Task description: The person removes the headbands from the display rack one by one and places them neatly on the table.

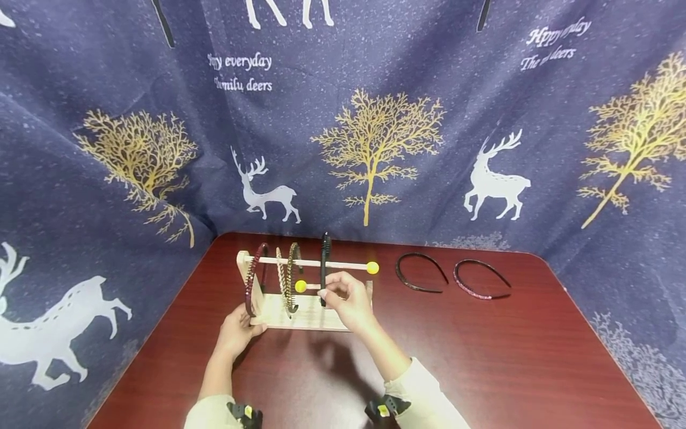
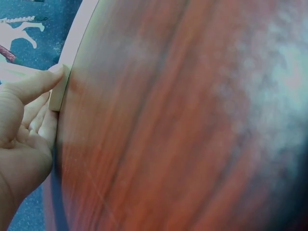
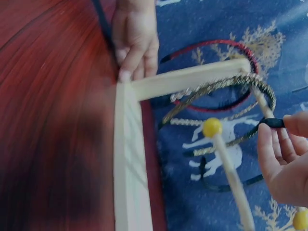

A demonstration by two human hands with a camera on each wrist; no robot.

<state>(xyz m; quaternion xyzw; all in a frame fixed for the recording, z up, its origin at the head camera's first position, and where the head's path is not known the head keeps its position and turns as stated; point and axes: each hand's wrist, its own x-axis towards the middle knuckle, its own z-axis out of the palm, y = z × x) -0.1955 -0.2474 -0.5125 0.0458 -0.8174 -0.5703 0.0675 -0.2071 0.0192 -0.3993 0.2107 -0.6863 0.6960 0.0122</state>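
Pale cream sleeves (image 1: 429, 398), black wrist devices (image 1: 398, 404), yellow patches (image 1: 383, 410), bare hands (image 1: 351, 302)

Blue deer-print cloth (image 1: 300, 119) draped behind glossy red-brown table (image 1: 482, 357).

Room between gold headband (image 1: 290, 278) and black headband (image 1: 324, 267); lower yellow knob (image 1: 301, 286) perhaps obstructs

White lettering (image 1: 243, 61) at the upper left of the head view read "ppy everyday" above "milu deers", its line beginnings distorted, on the blue cloth (image 1: 300, 107). At the upper right, similar white words (image 1: 552, 34) ran aslant on the same cloth; "The" and "deers" were legible, the rest broken by creases.
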